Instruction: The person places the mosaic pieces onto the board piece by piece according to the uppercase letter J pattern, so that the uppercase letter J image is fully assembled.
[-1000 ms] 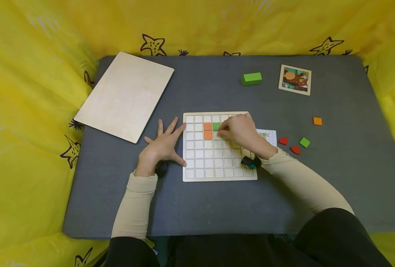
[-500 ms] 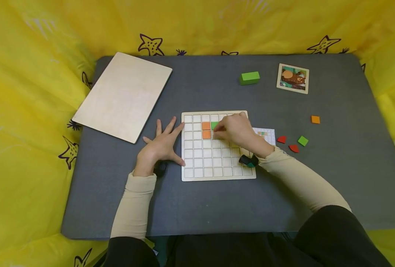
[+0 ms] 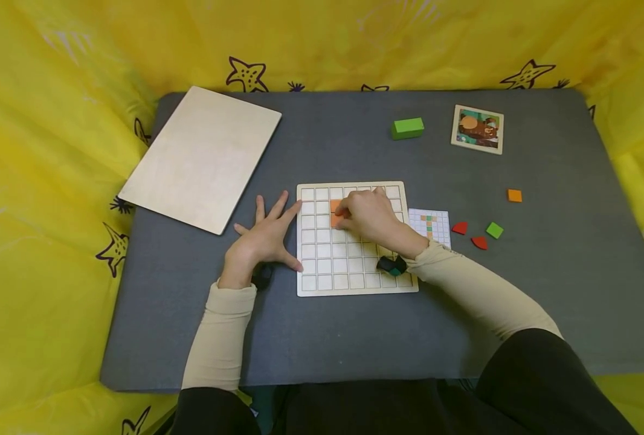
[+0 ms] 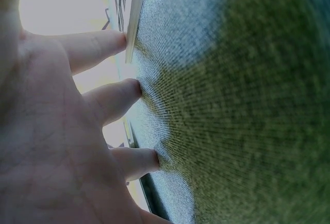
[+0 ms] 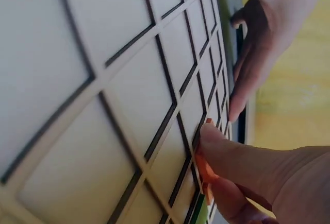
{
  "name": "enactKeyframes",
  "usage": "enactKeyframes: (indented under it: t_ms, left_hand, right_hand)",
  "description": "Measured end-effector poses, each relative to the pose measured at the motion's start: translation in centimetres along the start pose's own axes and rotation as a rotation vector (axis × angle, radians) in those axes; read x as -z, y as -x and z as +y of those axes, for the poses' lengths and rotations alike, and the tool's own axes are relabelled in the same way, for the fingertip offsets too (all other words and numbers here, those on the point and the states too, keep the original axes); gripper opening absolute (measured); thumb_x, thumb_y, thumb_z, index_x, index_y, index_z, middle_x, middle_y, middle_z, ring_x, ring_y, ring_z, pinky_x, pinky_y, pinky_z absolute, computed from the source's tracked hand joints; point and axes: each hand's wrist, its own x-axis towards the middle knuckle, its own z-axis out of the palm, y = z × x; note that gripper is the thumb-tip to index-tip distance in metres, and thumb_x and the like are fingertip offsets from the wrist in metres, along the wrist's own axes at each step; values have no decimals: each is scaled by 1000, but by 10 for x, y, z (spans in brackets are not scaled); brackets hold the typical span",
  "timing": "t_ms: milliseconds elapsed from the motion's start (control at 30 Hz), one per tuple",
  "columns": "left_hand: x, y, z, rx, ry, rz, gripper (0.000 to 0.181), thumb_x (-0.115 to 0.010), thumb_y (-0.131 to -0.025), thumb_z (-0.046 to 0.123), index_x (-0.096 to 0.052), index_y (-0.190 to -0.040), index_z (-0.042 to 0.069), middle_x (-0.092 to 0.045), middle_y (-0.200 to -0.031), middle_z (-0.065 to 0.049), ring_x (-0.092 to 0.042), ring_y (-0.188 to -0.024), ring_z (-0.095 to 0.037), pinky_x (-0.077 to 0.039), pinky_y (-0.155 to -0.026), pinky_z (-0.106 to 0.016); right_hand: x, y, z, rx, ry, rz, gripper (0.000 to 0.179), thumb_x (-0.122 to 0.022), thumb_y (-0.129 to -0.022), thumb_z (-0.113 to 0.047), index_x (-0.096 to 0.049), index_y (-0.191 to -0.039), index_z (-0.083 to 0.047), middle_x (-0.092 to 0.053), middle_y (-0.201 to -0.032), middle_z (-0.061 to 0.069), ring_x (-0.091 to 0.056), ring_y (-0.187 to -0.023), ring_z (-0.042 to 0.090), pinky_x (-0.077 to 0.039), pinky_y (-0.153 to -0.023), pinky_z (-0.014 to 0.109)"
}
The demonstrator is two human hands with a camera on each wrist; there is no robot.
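A: Where is the near orange square [image 3: 335, 221]?

B: On the grid board [image 3: 324, 266], in the third row of boxes from the left. It sits just below the far orange square [image 3: 335, 206], so the two make a short line running from the back of the desk [image 3: 322, 344] to the front.

A: Does it have a long side?

B: No, it looks like a plain square.

A: Which hand is nearer?

B: The right hand [image 3: 373, 212]. It comes in from the square's right side, and its thumb and finger look pinched on it. I can't tell if the square is lifted at all.

A: And the left hand [image 3: 261, 238]?

B: Its fingers are spread wide. Thumb and pointer touch the left edge of the board, a bit left of the squares.

A: So which one is best for moving it?

B: The right one, I think, since it's already there. The left one seems good for keeping the board from sliding.

A: What's close by?

B: A green square [image 5: 200, 212], right beside the far orange one. It could get bumped, I guess.
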Motion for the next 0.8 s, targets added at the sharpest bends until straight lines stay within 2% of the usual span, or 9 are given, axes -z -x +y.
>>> enactKeyframes:
  t_ms: [233, 300, 400, 467, 600, 800]
  left_hand:
    - [0, 0, 1, 3, -3, -2, 141, -100, -62, 39, -9, -168, 26, 14, -176, -4, 31, -153, -51, 0, -97, -97]
    - [1, 1, 1, 5, -1, -2, 141, -100, -62, 39, -8, -168, 26, 15, -176, -3, 31, -153, -51, 0, -97, -97]
    - [2, 1, 1, 1, 4, 0, 141, -100, -62, 39, -9, -168, 26, 15, -176, -3, 32, -153, -51, 1, -97, -97]
    - [2, 1, 1, 0, 3, -3, 141, -100, -62, 39, -8, -168, 26, 15, -176, -3, 32, -153, -50, 1, -98, -97]
    - [2, 0, 1, -1, -1, -7, 141, -100, -62, 40, -8, -168, 27, 15, -176, -3, 32, -153, -50, 1, -98, -97]
    - [1, 1, 1, -1, -1, -7, 141, -100, -62, 40, -8, -168, 26, 15, -176, -4, 32, -153, -51, 1, -97, -97]
  right_hand:
    - [0, 2, 0, 26, -29, 39, 14, -83, -87, -30, -79, -85, -17, -80, -84, 0, -69, -74, 23, -39, -73, 38]
    - [-2, 2, 0, 36, -19, 61, 17, -83, -87, -32, -81, -89, -16, -81, -84, 0, -70, -72, 22, -37, -70, 36]
    - [-2, 1, -2, 25, 25, 80, 22, -82, -87, -35, -83, -99, -16, -81, -93, 1, -71, -76, 23, -31, -67, 34]
    - [-1, 1, -3, 10, 48, 67, 26, -82, -88, -37, -84, -104, -17, -81, -98, 3, -72, -80, 24, -31, -66, 34]
    - [0, 0, -4, -6, 65, 32, 26, -82, -88, -37, -84, -104, -17, -81, -101, 3, -73, -83, 26, -34, -68, 37]
    - [-1, -1, -5, -26, 14, 25, 23, -85, -86, -34, -81, -98, -15, -79, -100, 5, -71, -84, 26, -34, -70, 36]
